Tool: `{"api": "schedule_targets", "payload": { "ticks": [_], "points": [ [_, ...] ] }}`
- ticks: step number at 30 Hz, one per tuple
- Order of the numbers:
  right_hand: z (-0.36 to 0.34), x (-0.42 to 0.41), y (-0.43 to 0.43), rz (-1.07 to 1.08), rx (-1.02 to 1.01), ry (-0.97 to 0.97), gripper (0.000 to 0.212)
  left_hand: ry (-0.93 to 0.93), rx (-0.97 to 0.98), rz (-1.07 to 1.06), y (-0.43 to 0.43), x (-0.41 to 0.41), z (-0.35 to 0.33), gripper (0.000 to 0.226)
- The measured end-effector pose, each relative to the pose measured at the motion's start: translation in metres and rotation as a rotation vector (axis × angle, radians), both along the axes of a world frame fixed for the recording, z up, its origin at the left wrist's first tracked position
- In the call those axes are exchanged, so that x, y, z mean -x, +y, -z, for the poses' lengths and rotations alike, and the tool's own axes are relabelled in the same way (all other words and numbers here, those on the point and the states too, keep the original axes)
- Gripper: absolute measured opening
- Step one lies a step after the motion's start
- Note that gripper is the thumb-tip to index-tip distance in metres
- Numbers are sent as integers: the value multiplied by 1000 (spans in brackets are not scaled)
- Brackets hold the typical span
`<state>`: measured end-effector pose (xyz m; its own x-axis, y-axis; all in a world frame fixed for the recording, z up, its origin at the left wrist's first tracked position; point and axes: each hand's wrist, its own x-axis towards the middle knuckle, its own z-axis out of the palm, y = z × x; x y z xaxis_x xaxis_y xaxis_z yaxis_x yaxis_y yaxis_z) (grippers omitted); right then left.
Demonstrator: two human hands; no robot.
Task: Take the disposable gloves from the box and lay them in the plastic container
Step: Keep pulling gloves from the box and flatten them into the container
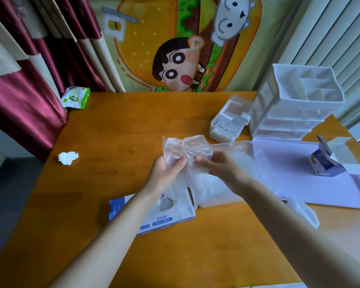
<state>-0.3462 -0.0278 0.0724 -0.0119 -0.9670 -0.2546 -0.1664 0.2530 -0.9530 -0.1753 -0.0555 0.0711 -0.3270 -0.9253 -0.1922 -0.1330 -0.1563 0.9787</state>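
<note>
A thin, clear disposable glove [185,149] is held up over the table between both hands. My left hand [166,173] grips its left side, and my right hand [218,168] pinches its right edge. Below my left forearm lies the blue-and-white glove box [164,213], its oval opening facing up. The clear plastic container [222,190] sits just right of the box, under my right hand, with pale gloves piled inside. Part of the container is hidden by my right wrist.
A lilac tray [320,183] lies to the right with a small opened carton [328,161] on it. White drawer organisers [299,104] and a small clear box [229,123] stand at the back right. A crumpled tissue [68,157] and a wipes pack [75,97] lie at the left.
</note>
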Motion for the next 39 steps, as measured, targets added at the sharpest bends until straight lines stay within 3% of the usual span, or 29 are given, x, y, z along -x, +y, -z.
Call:
{"api": "schedule_targets", "payload": {
  "ticks": [3,8,12,16,18,23,26,30,33,36,39],
  "points": [
    [-3,2,-4,90,85,3,57,2,-62,-19,-4,-8,8,15],
    [-2,8,-7,167,155,110,23,-38,-125,-8,-8,-21,14,17],
    [-4,9,-5,28,214,358,39,25,-234,130,-17,-23,3,37],
    [-8,10,0,-88,228,474,54,-92,-104,225,-28,-17,-8,17],
    [-12,13,1,-133,220,393,37,-168,-40,232,-32,-14,-9,12],
    [-21,28,3,-177,125,108,24,-241,-50,329,-44,-11,-15,38],
    [-21,35,2,-240,103,194,24,-307,-55,485,-46,3,-23,43],
    [-21,51,1,-259,37,434,24,-322,76,476,-47,25,-34,8],
    [-21,73,1,-243,64,612,25,-380,172,403,-56,36,-38,3],
    [-21,94,0,-147,127,651,25,-424,259,339,-64,47,-42,5],
    [-33,104,-3,-28,165,549,26,-323,305,265,-68,61,-52,14]
  ]
}}
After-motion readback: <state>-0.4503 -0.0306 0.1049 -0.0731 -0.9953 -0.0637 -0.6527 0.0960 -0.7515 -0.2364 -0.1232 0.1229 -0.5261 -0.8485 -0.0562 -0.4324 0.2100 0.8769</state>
